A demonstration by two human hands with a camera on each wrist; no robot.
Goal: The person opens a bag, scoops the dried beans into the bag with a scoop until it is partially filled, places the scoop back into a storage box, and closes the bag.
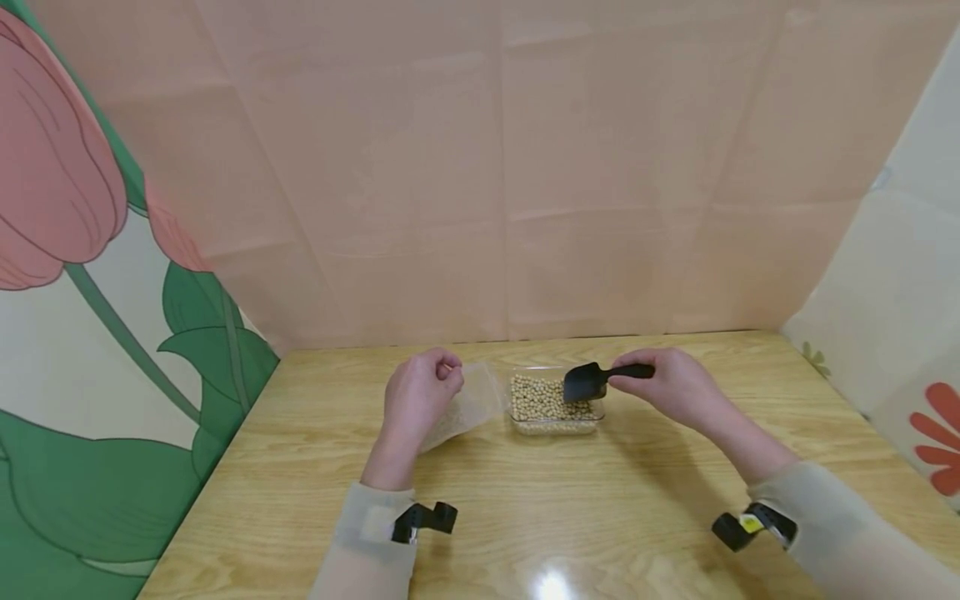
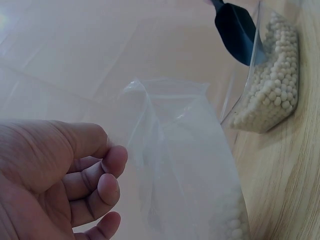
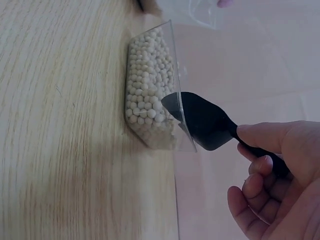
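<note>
My right hand [image 1: 675, 385] grips the handle of a small black scoop [image 1: 585, 383]. The scoop's blade tip dips over the rim of a clear rectangular container [image 3: 186, 125], among the pale round beans [image 3: 145, 75] that fill it. Left of the container, my left hand [image 1: 422, 387] pinches the edge of a clear plastic bag [image 2: 175, 135] between thumb and forefinger, its other fingers loosely curled. Some of the same pale beans [image 2: 234, 220] lie low in the bag, showing through the plastic.
A light wood-grain table [image 1: 517, 517] bears everything. Behind it rises a pink sheet [image 1: 480, 208]; a tulip-printed sheet [image 1: 97, 333] stands at the left and a white flowered one [image 1: 885, 333] at the right. Each sleeve carries a small black wrist camera [image 1: 427, 518].
</note>
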